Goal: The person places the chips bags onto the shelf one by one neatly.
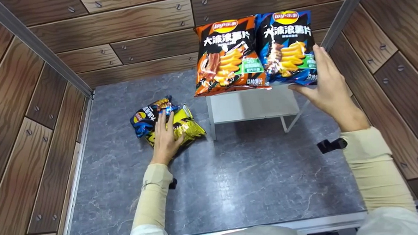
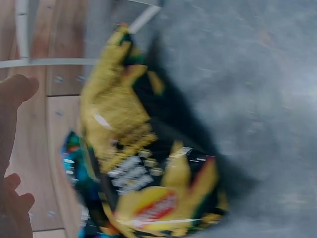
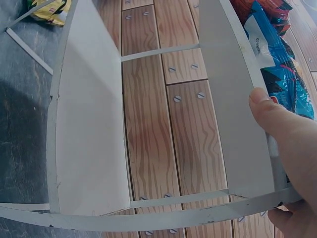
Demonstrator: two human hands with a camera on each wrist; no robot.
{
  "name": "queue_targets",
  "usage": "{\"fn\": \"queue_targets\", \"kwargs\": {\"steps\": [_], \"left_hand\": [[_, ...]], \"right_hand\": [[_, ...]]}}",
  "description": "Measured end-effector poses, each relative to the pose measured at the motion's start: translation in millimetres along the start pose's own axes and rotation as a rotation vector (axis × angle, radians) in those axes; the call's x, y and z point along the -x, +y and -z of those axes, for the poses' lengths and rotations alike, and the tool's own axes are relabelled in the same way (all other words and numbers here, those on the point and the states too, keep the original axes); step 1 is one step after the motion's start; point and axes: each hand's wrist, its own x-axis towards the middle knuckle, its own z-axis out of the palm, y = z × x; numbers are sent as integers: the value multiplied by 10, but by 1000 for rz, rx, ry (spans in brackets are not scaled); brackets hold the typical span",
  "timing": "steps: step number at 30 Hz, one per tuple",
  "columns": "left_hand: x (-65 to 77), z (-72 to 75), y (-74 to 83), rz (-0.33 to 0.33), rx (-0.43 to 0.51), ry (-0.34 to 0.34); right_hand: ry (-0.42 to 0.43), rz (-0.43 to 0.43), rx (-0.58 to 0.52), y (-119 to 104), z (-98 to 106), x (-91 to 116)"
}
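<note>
From the near side of the grey worktop [image 1: 226,194], the left hand [image 1: 164,139] extends with fingers nearly straight above a yellow chip bag [image 1: 191,127]; I cannot tell whether it touches. That bag lies left of the white rack [image 1: 254,106], its long axis roughly left to right, logo end left. Against its far side, a small blue bag [image 1: 148,116] slants, logo end near-left, other end far-right. The right hand [image 1: 334,87] grips the rack's near right corner, thumb on the upper shelf's edge. On that shelf, an orange bag [image 1: 229,56] and, to its right, a larger-looking blue bag [image 1: 289,54] sit side by side, logo ends away from the near edge. Farthest is a plank-patterned wall [image 1: 137,21]
</note>
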Motion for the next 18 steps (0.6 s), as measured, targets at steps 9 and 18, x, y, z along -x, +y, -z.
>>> {"fn": "queue_targets", "kwargs": {"steps": [9, 18], "left_hand": [[229, -261, -92, 86, -80, -181], [334, -467, -108, 189, -149, -315]], "right_hand": [[1, -2, -5, 2, -2, 0], [8, 13, -2, 1, -5, 8]]}}
